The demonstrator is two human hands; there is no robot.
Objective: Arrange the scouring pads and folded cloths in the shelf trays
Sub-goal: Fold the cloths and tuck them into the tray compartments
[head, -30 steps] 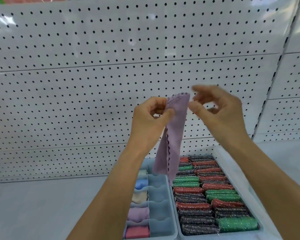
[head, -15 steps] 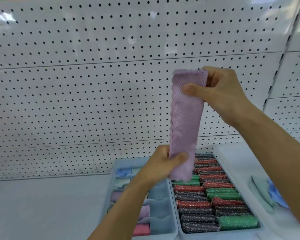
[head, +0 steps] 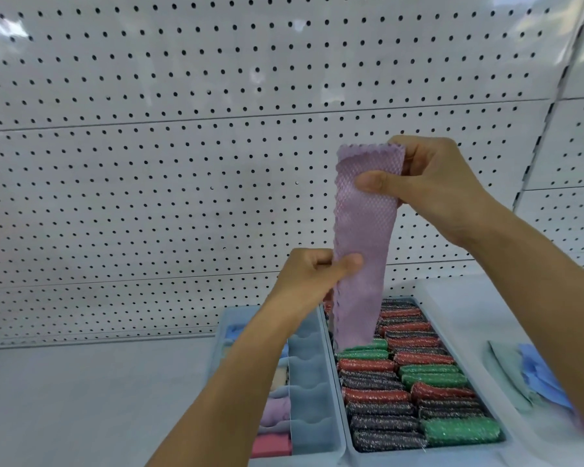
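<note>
A lilac cloth [head: 364,237], folded into a long strip with scalloped edges, hangs upright above the trays. My right hand [head: 429,187] pinches its top end. My left hand [head: 314,281] grips it lower down, on its left edge. Below, a pale blue tray [head: 338,416] holds rows of red, green and dark glittery scouring pads [head: 412,389]. To its left a divided pale blue tray [head: 309,375] holds folded cloths [head: 272,444] in pink, lilac and cream; my left forearm hides part of them.
A white pegboard wall [head: 182,163] rises behind the shelf [head: 81,399]. On the shelf at the right lie loose cloths, one pale green [head: 509,375] and one blue [head: 543,379], beside a white strip.
One second ago both hands held the cloth's top edge. My right hand then lifted the top end, while my left hand slid down the strip. Since half a second ago, little has changed.
</note>
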